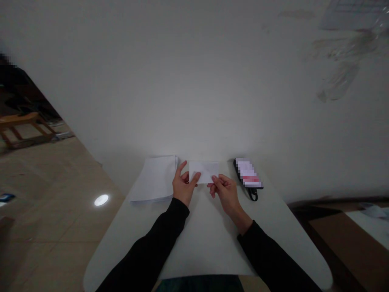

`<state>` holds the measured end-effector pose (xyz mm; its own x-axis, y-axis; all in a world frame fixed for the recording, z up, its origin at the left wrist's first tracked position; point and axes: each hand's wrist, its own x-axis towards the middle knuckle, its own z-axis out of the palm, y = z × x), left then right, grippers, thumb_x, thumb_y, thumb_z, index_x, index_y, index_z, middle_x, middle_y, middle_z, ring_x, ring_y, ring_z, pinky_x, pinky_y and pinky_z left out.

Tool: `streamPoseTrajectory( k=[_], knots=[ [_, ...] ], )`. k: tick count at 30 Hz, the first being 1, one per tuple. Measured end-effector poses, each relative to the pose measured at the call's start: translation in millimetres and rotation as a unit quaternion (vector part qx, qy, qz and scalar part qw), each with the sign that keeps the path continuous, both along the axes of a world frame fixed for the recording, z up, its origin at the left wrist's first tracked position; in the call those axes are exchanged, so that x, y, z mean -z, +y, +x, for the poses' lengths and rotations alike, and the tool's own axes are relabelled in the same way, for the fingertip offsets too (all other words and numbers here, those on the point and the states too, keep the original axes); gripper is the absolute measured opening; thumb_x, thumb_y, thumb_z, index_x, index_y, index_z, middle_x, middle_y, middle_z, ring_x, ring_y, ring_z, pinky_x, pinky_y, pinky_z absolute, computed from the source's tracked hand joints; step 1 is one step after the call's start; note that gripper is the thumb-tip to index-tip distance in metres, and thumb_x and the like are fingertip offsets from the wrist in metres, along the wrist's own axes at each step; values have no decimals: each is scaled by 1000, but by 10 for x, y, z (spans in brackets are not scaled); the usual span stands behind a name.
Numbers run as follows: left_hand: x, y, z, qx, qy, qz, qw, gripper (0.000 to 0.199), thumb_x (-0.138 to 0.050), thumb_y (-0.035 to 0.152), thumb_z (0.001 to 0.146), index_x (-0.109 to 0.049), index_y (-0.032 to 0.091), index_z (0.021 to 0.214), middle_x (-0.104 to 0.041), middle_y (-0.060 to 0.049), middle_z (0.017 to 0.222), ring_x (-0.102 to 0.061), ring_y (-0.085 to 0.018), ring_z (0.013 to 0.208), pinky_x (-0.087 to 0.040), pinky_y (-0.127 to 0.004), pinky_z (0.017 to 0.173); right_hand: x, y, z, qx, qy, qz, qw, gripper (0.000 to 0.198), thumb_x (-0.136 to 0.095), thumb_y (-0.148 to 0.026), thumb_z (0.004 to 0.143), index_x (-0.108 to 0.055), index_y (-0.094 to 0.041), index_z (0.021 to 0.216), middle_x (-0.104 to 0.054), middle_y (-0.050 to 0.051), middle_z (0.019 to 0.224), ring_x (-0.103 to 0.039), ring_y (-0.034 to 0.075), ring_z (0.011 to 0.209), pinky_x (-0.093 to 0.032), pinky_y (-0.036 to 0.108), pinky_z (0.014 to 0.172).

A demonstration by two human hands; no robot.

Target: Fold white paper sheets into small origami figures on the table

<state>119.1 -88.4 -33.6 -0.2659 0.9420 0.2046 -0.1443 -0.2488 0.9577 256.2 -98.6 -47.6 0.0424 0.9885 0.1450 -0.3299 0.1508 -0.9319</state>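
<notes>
A small white rectangle of paper, apparently folded, is held up above the table between both hands. My left hand pinches its left edge with the thumb in front, while the index finger sticks up beside it. On the lower right corner, my right hand grips with thumb and fingertips, the other fingers curled beneath. A stack of white paper sheets lies just left of my left hand. To the right of my right hand rests a phone with a dark case and a strap.
The white table with rounded corners stands against a pale wall. Brown cardboard is on the right, beyond the table's edge. A wooden stool stands on the tiled floor at the far left.
</notes>
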Motion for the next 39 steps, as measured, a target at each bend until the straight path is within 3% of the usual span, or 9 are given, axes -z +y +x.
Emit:
streamPoseTrajectory(
  k=[2,4,11,19,25,29,33,36,39],
  knots=[
    [37,12,13,15,25,-31,999,50,-78,41,64,-66,11,102,-68,-3,71,-59,-11,55,-49,-21,48,0,-9,-13,-12,7,-5,1000,33,-70,-47,76,-59,-15,73,-66,3,55,-56,12,42,-45,22,41],
    [63,18,12,21,51,-58,997,37,-76,44,66,-68,10,78,-66,-2,64,-54,-9,49,-46,-20,45,-15,-12,-6,-35,-19,-4,999,34,-70,-48,75,-61,-15,75,-67,4,57,-60,14,44,-46,23,41],
    [-8,-24,-16,78,116,-79,987,43,-70,51,70,-56,14,53,-50,3,39,-41,-6,32,-31,-18,33,-47,37,86,55,-70,18,996,36,-65,-51,78,-62,-16,69,-57,-2,49,-53,12,40,-37,22,38],
    [-85,-83,59,139,86,-36,986,43,-50,57,84,-53,16,71,-54,4,43,-45,-8,29,-32,-17,30,-48,54,79,162,-72,41,983,36,-64,-47,80,-63,-15,63,-53,-3,45,-43,10,40,-31,23,40],
    [-29,-39,58,103,40,21,994,43,-52,54,85,-57,13,97,-62,1,53,-58,-13,39,-45,-22,36,-88,48,107,176,-71,36,981,36,-68,-47,76,-62,-16,58,-47,-4,48,-40,9,45,-30,24,42],
    [-31,-20,16,41,27,29,998,50,-51,54,86,-57,10,109,-57,4,45,-56,-13,36,-44,-21,36,-128,37,123,104,-81,28,991,37,-72,-44,72,-59,-17,51,-43,-5,47,-39,8,45,-30,23,43],
    [-93,-32,-48,-32,45,42,998,49,-47,55,88,-57,14,113,-46,9,39,-41,-8,27,-31,-16,27,-141,11,118,-13,-94,5,995,34,-74,-43,69,-62,-16,52,-54,-2,48,-40,7,41,-29,23,42],
    [-123,-26,-104,-92,40,47,994,48,-50,57,86,-53,18,115,-42,11,39,-38,-7,27,-29,-15,28,-150,-38,99,-117,-120,-2,986,33,-74,-43,70,-64,-15,55,-58,-1,48,-39,6,39,-28,22,41],
    [-126,2,-146,-104,29,37,993,50,-53,59,83,-51,20,113,-42,12,41,-39,-7,29,-29,-14,31,-167,-82,83,-148,-150,1,978,35,-73,-46,70,-62,-16,54,-54,-3,43,-38,6,39,-26,21,41]
  ],
)
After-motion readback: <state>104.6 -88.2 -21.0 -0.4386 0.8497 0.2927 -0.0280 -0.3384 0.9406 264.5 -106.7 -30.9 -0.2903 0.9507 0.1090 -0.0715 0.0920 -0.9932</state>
